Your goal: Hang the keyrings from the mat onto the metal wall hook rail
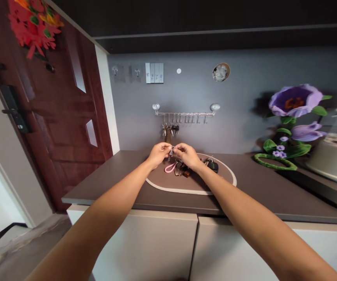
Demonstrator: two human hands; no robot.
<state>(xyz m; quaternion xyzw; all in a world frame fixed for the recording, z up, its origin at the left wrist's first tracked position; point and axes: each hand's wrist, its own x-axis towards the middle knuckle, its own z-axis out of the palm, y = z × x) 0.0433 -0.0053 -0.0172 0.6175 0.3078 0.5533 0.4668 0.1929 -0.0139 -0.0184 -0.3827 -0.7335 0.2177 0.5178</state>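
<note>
My left hand [159, 153] and my right hand [188, 154] meet in a pinch above an oval brown mat [194, 192] with a pale rim. Between their fingertips is a small bunch of keys [171, 153], metallic and partly covered by the fingers. Below the hands, a pink strap loop [170, 168] lies on the mat among more loose keys [178, 170] and a small reddish-brown tag [187, 173]. A black car key fob [213, 166] rests beside my right wrist. My right hand and forearm hide part of this pile.
Behind the hands, a clear hook rail [185, 114] is fixed to the grey wall, with several keys [174, 128] hanging at its left end. Purple artificial flowers [295, 101] and a beige domed appliance [336, 156] stand on the right. A dark shelf [215, 37] juts out overhead.
</note>
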